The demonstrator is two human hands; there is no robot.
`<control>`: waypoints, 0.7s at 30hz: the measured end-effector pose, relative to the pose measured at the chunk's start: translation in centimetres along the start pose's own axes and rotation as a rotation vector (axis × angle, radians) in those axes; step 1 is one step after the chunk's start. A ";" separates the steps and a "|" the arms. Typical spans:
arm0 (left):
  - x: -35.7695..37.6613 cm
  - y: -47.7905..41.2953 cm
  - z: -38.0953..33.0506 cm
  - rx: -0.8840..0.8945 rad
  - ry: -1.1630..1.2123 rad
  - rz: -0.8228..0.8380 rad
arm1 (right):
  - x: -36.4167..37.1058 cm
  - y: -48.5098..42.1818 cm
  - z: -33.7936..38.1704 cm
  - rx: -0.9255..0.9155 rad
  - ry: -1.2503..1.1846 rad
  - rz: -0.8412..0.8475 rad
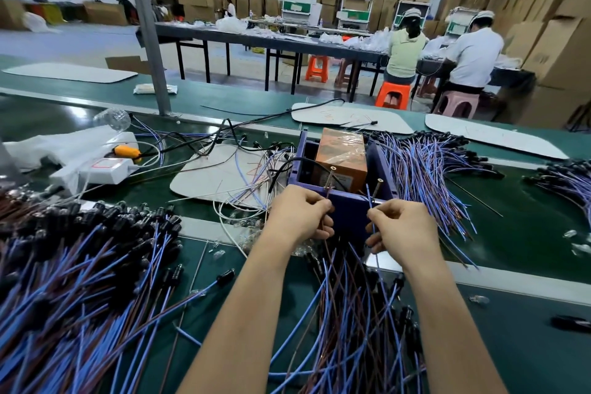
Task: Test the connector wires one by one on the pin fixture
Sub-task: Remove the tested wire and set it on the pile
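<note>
Pin fixture [350, 214] stands between left wire pile [80, 281] and right wire pile [425, 169]; power strip [99, 169] behind the former

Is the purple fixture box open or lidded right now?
Open. The purple fixture box has no lid on top, and the orange block standing inside it shows plainly from above.

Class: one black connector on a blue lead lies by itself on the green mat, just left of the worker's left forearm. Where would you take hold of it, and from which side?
Pinch the black connector from above, across its width. It is the thick, likely rigid end, lying flat and unobstructed on the green mat; the thin blue lead would probably flex.
</note>
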State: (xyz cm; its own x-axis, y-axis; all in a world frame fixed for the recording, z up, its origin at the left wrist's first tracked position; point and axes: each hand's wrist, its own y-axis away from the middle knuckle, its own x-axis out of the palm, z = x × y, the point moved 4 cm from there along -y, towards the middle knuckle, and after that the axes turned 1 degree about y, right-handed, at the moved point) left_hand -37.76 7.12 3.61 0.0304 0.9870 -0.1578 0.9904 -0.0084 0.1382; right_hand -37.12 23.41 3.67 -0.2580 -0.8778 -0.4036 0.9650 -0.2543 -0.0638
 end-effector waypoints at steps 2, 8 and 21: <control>0.0 -0.2 0.1 -0.002 0.004 -0.013 | 0.0 0.0 -0.1 0.011 0.013 -0.002; 0.0 -0.2 0.3 -0.026 0.028 -0.004 | -0.1 -0.1 -0.3 0.074 0.033 0.027; -0.4 0.1 0.1 -0.046 0.070 -0.016 | -0.9 0.2 0.4 0.091 0.002 0.040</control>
State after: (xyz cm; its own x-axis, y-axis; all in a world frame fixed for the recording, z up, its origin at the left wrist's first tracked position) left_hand -37.70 6.73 3.55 0.0032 0.9958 -0.0915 0.9834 0.0134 0.1812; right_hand -36.69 24.00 4.35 -0.2192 -0.8873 -0.4057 0.9663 -0.2550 0.0356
